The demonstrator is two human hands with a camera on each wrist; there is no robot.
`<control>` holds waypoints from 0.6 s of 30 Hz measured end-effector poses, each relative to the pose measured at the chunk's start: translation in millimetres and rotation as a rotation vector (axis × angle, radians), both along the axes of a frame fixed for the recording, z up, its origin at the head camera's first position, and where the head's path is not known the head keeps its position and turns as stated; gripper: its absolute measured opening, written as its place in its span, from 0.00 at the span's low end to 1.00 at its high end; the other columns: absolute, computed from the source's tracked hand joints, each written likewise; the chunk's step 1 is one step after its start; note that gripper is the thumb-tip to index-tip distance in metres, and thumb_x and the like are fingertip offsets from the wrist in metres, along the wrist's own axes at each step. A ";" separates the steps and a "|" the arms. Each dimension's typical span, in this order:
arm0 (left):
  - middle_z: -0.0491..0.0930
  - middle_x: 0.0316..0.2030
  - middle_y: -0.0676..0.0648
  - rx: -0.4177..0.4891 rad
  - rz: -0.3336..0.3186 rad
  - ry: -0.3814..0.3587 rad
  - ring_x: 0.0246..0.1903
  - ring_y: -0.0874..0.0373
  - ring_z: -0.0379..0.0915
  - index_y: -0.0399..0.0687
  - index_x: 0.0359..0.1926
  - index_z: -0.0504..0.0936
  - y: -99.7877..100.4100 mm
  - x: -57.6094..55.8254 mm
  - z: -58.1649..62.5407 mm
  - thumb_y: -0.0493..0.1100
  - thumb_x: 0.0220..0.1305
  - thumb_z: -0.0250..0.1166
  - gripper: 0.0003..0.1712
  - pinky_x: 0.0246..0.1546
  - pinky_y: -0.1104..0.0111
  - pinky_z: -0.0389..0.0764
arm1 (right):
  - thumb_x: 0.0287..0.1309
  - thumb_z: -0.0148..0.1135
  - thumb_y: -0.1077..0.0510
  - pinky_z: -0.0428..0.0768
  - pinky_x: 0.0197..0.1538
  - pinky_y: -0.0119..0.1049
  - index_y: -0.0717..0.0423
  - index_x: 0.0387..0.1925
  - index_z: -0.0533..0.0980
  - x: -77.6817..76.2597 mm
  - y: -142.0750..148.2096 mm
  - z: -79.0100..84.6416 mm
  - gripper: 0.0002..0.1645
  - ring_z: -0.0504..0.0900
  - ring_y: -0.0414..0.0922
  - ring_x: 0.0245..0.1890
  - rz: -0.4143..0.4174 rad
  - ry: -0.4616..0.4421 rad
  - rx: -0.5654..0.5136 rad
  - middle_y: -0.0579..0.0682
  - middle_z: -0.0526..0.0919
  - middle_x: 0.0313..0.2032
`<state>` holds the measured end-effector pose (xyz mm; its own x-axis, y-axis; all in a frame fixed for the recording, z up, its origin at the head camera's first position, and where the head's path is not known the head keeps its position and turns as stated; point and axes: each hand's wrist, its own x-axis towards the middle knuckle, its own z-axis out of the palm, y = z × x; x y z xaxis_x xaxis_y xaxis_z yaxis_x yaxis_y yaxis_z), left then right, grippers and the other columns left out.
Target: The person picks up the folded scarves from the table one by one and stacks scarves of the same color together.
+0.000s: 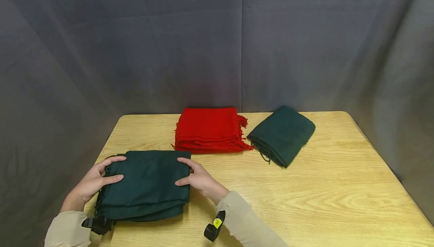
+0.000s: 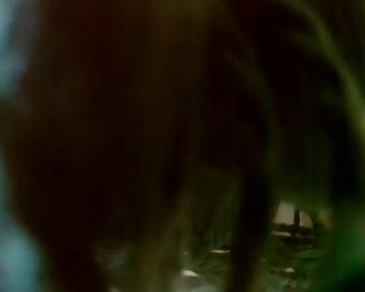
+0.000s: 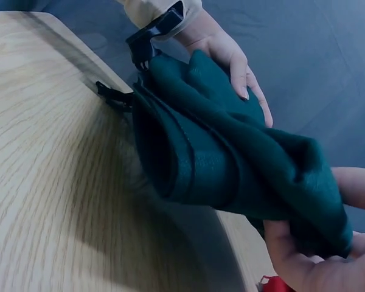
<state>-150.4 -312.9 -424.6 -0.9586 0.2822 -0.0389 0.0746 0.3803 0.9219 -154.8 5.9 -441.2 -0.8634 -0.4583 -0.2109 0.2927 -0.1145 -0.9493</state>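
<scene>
Fabric in red (image 1: 207, 128) and a green cloth (image 1: 283, 136) lay far; left hand (image 1: 91, 182) and right hand (image 1: 201, 180) gripped a near-left green bundle (image 1: 149, 183).

Dark green fringed cloth (image 1: 149, 183), folded in layers, above the table (image 1: 305, 202)

Left grip (image 1: 93, 181) and right grip (image 1: 200, 179) opposite each other, both in a hold, forearms (image 1: 249, 218) aslant inward
</scene>
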 end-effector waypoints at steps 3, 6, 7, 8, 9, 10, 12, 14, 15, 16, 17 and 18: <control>0.40 0.66 0.30 0.027 -0.003 -0.002 0.64 0.35 0.22 0.40 0.61 0.65 2.0 0.4 2.1 0.33 0.56 0.62 0.30 0.51 0.33 0.43 | 0.42 0.64 0.75 0.78 0.40 0.35 0.52 0.61 0.65 -0.1 3.1 0.5 0.42 0.77 0.43 0.41 0.009 0.047 0.049 0.52 0.75 0.46; 0.39 0.66 0.30 0.045 0.000 -0.004 0.64 0.37 0.18 0.39 0.59 0.68 3.7 1.5 3.5 0.33 0.55 0.63 0.29 0.51 0.32 0.37 | 0.41 0.66 0.73 0.78 0.39 0.34 0.51 0.61 0.66 0.2 5.2 0.7 0.42 0.77 0.43 0.40 0.012 0.078 0.078 0.51 0.76 0.44; 0.38 0.66 0.30 0.047 0.003 -0.007 0.64 0.37 0.17 0.39 0.59 0.69 4.3 2.0 4.1 0.33 0.55 0.63 0.28 0.51 0.32 0.35 | 0.41 0.66 0.73 0.78 0.39 0.34 0.51 0.61 0.66 0.5 5.8 0.7 0.42 0.76 0.43 0.40 0.013 0.088 0.085 0.51 0.77 0.44; 0.39 0.66 0.30 0.045 0.006 -0.007 0.64 0.37 0.17 0.38 0.58 0.69 5.1 2.5 4.4 0.33 0.55 0.63 0.28 0.51 0.32 0.35 | 0.41 0.66 0.73 0.78 0.39 0.34 0.51 0.60 0.66 0.7 6.4 0.9 0.42 0.76 0.43 0.40 0.013 0.094 0.087 0.51 0.77 0.43; 0.41 0.66 0.30 0.041 0.010 -0.007 0.64 0.37 0.18 0.39 0.58 0.70 5.9 3.0 4.7 0.33 0.55 0.63 0.27 0.51 0.32 0.35 | 0.41 0.66 0.73 0.78 0.39 0.34 0.51 0.60 0.67 0.9 6.9 1.0 0.41 0.76 0.44 0.40 0.009 0.100 0.090 0.51 0.77 0.43; 0.42 0.66 0.31 0.036 0.015 -0.011 0.64 0.36 0.19 0.39 0.58 0.70 6.7 3.5 5.1 0.34 0.55 0.64 0.27 0.51 0.32 0.35 | 0.40 0.66 0.73 0.77 0.39 0.34 0.51 0.60 0.67 1.2 7.6 1.5 0.41 0.75 0.44 0.40 0.005 0.105 0.092 0.50 0.76 0.43; 0.48 0.65 0.34 0.027 0.022 -0.010 0.64 0.36 0.25 0.40 0.58 0.70 8.2 4.3 5.6 0.34 0.55 0.64 0.28 0.51 0.32 0.39 | 0.40 0.66 0.73 0.77 0.39 0.35 0.50 0.59 0.68 1.4 9.1 2.4 0.41 0.75 0.45 0.41 -0.004 0.111 0.095 0.50 0.76 0.43; 0.52 0.64 0.37 0.028 0.022 -0.009 0.64 0.36 0.29 0.41 0.58 0.70 9.6 5.2 5.8 0.34 0.54 0.65 0.29 0.51 0.33 0.42 | 0.40 0.67 0.73 0.77 0.40 0.35 0.49 0.58 0.69 1.4 11.2 3.6 0.40 0.74 0.45 0.41 -0.010 0.126 0.110 0.50 0.76 0.44; 0.53 0.64 0.39 0.031 0.021 -0.008 0.64 0.37 0.31 0.41 0.58 0.69 10.2 5.6 6.0 0.34 0.54 0.65 0.29 0.51 0.34 0.44 | 0.40 0.67 0.73 0.77 0.39 0.35 0.49 0.58 0.69 1.5 12.3 4.8 0.40 0.74 0.45 0.41 -0.011 0.130 0.114 0.50 0.76 0.44; 0.54 0.63 0.42 0.037 0.018 -0.006 0.63 0.37 0.31 0.41 0.58 0.69 10.6 6.1 6.2 0.34 0.53 0.65 0.30 0.51 0.34 0.44 | 0.40 0.67 0.73 0.77 0.40 0.35 0.49 0.59 0.69 1.9 13.5 6.3 0.40 0.74 0.45 0.41 -0.008 0.135 0.115 0.50 0.76 0.44; 0.54 0.64 0.42 0.042 0.014 -0.005 0.63 0.37 0.32 0.41 0.59 0.69 11.1 6.7 6.5 0.33 0.52 0.66 0.31 0.51 0.35 0.45 | 0.40 0.67 0.73 0.77 0.39 0.35 0.49 0.59 0.68 2.1 14.4 7.1 0.40 0.74 0.45 0.41 -0.006 0.139 0.117 0.50 0.76 0.44; 0.53 0.64 0.41 0.050 0.008 -0.005 0.63 0.37 0.31 0.40 0.59 0.69 11.6 7.2 7.0 0.32 0.51 0.66 0.31 0.51 0.35 0.44 | 0.40 0.67 0.73 0.77 0.39 0.35 0.50 0.59 0.68 2.4 15.5 8.3 0.41 0.74 0.45 0.41 -0.003 0.145 0.119 0.51 0.76 0.44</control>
<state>-143.2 -301.4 -417.6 -0.9605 0.2766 -0.0299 0.0671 0.3344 0.9400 -152.4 21.4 -432.9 -0.8901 -0.4348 -0.1366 0.1517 0.0001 -0.9884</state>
